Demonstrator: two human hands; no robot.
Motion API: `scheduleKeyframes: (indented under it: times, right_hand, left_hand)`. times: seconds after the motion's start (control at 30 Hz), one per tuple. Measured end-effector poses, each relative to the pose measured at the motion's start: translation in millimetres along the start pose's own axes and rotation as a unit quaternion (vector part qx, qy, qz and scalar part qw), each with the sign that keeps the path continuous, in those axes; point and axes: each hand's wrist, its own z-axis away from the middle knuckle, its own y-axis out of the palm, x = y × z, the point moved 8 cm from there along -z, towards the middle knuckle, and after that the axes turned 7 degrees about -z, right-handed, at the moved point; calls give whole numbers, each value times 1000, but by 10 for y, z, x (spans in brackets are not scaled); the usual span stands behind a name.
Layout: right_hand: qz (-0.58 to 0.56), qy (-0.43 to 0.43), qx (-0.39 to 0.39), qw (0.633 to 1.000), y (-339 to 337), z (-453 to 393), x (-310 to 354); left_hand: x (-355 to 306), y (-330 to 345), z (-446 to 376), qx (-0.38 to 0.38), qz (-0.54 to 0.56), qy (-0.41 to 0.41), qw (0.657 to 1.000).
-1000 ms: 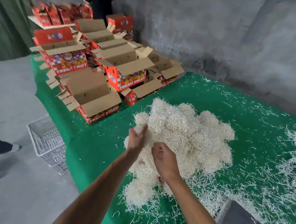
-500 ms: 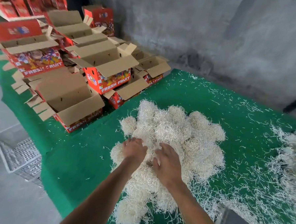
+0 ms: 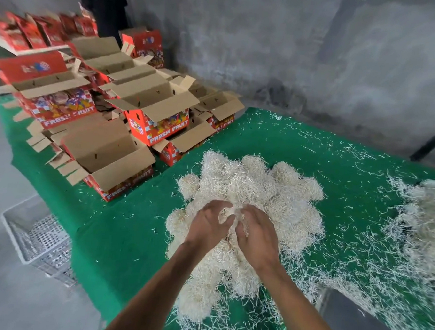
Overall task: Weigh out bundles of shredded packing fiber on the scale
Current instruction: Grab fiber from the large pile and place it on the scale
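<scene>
Green table cloth carries a heap of balled fiber bundles apparently done, both hands, left hand and right hand, curling into another tuft atop it, loose shreds remaining.

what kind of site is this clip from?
Likely a fruit packing workshop: stacks of open red cardboard boxes printed FRESH FRUIT, a pile of pale shredded packing fiber bundles on a green cloth-covered table, bare grey concrete walls, and a white perforated plastic crate on the floor.
</scene>
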Motion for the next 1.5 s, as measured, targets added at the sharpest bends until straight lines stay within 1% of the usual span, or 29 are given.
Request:
scheduleKeyframes:
  times: [0.13,0.23,0.33,0.4,0.5,0.53,0.67,0.73,0.8,0.97,1.13,1.23,1.37,1.5]
  right_hand:
    - [-37,-9,-72,997,-381,255,-128]
    - [-45,19,-101,994,-705,519,-418]
    - [-28,83,-127,988,-1035,904,-879]
    - [-22,133,-140,981,-1272,1223,-1229]
    - [1,200,-178,964,-1667,1776,-1754]
    - [13,229,-190,955,-1841,2024,-1981]
    - [47,301,-205,930,-2267,2673,-2538]
    - [59,326,-221,918,-2498,2971,-2809]
    - [74,344,-240,905,-2704,3189,-3047]
    - [90,385,-200,896,-2930,3371,-3618]
    - [94,419,-144,892,-2939,3263,-4190]
    - [97,432,-93,891,-2870,3133,-4554]
    - [96,448,-25,888,-2662,2952,-5033]
    - [113,444,58,887,-2355,2861,-5422]
  left_hand:
    - [-344,223,183,45,43,-11,998]
    - [-745,444,276,75,67,17,995]
    - [-1161,835,391,131,108,24,985]
    - [-1479,1223,510,179,110,40,977]
    - [-2098,1826,771,249,130,90,956]
    - [-2394,2048,899,264,136,115,948]
    - [-3108,2468,1246,300,114,178,930]
    - [-3454,2667,1400,314,95,207,922]
    - [-3799,2831,1508,328,102,229,911]
    - [-4349,3286,1609,396,75,251,880]
    - [-4560,3669,1481,401,42,238,884]
    - [-4647,3886,1356,401,46,221,888]
    - [-4630,4203,1193,405,39,198,892]
    - [-4477,4495,1093,416,7,170,893]
